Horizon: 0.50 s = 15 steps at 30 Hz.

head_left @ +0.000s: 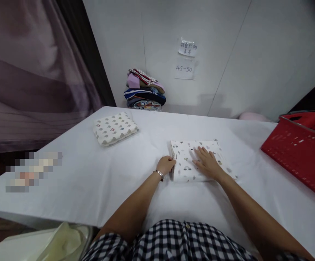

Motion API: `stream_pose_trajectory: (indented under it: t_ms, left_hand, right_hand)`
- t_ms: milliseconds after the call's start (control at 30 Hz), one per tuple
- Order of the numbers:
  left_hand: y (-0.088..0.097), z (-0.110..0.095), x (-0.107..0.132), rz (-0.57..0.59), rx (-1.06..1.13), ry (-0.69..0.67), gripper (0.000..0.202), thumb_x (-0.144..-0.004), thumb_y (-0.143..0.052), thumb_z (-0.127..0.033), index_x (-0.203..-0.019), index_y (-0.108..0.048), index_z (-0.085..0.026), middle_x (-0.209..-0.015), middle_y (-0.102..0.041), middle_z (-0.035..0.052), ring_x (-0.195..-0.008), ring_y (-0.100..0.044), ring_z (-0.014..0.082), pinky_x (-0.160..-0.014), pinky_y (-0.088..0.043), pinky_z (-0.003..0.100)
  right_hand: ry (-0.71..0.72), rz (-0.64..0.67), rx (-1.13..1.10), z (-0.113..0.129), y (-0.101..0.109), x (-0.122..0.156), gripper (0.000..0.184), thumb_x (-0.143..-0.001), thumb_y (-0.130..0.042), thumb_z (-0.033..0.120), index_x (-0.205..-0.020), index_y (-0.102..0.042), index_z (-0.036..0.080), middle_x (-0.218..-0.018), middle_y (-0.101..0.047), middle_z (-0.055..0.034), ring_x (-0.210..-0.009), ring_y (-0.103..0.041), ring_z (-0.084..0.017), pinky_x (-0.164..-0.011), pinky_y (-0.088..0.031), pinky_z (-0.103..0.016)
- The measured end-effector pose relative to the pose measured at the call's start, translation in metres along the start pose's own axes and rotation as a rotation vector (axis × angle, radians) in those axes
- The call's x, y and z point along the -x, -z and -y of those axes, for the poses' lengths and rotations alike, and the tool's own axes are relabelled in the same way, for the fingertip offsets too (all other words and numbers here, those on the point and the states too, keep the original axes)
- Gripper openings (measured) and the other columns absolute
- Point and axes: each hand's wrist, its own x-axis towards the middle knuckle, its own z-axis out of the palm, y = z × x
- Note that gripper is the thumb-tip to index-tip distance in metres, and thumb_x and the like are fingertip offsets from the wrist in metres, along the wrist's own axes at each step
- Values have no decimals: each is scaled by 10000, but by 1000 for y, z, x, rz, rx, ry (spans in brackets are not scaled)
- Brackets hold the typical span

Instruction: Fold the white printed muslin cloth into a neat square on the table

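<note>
A white folded cloth (185,172) printed with small rainbows and other figures lies flat on the table before me. At its left edge, the fingers of my left hand (166,165) are closed on the layers; the fingertips are partly hidden. A bracelet circles that wrist. My right hand (208,163) rests palm down on top of the cloth, fingers stretched and spread. Farther left sits a second folded cloth (115,127), white with grey tree-like prints, untouched by either hand.
The table has a white cover (130,185). A red plastic basket (299,152) with a metal handle stands at the right. Piled folded fabrics (145,90) are against the back wall, left of paper notes (185,69). A pale bin (73,239) is below the front left edge.
</note>
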Motion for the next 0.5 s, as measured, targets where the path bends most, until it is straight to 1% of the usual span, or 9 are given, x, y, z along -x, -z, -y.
stream_pose_trajectory:
  t_ms: [67,100,167,200,267,333,367,433,500]
  left_hand:
    - [0,-1,0,-15,-27,-7,141,-718,-550,-293,-667,-575,-164,-479,-517,-33,-469,-510,107,-497,-361,215]
    - [0,-1,1,-17,-35,-9,144,-718,-547,-295,-665,-574,-164,-485,-521,-30,-473,-510,108,-497,-360,216]
    - [0,-1,1,-15,-31,-6,150,-719,-542,-301,-659,-568,-166,-496,-525,-28,-470,-503,107,-492,-357,216]
    - [0,-1,0,-13,-26,-2,152,-717,-540,-304,-654,-562,-167,-502,-526,-28,-467,-498,105,-488,-355,216]
    - [-1,-1,0,-9,-21,0,151,-713,-538,-302,-642,-550,-169,-514,-530,-28,-467,-491,100,-484,-352,214]
    - [-2,-1,0,-11,-37,-19,144,-708,-539,-292,-633,-546,-169,-528,-543,-23,-491,-498,101,-497,-354,212]
    - [-3,-1,0,-18,-51,-34,139,-706,-540,-286,-632,-547,-168,-539,-555,-18,-509,-505,103,-509,-357,211]
    - [-4,0,0,-41,-80,-62,130,-703,-541,-276,-635,-556,-167,-572,-583,-5,-543,-520,108,-529,-362,212]
    - [-4,0,0,-47,-94,-62,127,-707,-540,-275,-649,-567,-165,-601,-603,5,-555,-530,113,-540,-366,216]
  right_hand:
    - [68,-18,-25,10,-1,-14,605,-889,-277,554,-1408,-285,241,-1493,-177,-67,-1377,-95,-239,-1086,-140,-483]
    - [90,-30,-22,11,-1,-21,609,-890,-277,554,-1410,-282,237,-1497,-163,-69,-1379,-84,-237,-1089,-135,-475]
    - [94,-46,7,3,-4,-35,612,-893,-274,551,-1410,-283,223,-1501,-144,-73,-1380,-68,-238,-1093,-117,-468]
    - [60,-42,25,-4,-6,-41,615,-893,-271,550,-1408,-286,213,-1500,-148,-78,-1379,-70,-242,-1092,-113,-473]
    - [-66,-6,50,-24,-12,-53,634,-889,-265,554,-1407,-287,189,-1494,-170,-94,-1375,-100,-255,-1085,-123,-486]
    - [-189,39,60,-41,-18,-61,660,-883,-254,564,-1410,-275,167,-1486,-193,-106,-1368,-133,-259,-1079,-139,-494]
    - [-222,50,63,-47,-20,-64,673,-878,-250,572,-1411,-269,161,-1485,-197,-107,-1367,-140,-258,-1079,-141,-495]
    - [-231,50,72,-54,-24,-66,685,-872,-244,584,-1414,-263,164,-1487,-193,-100,-1368,-135,-254,-1082,-128,-497]
    - [-229,38,82,-54,-27,-66,688,-873,-236,584,-1416,-258,162,-1489,-186,-94,-1369,-125,-253,-1084,-112,-501]
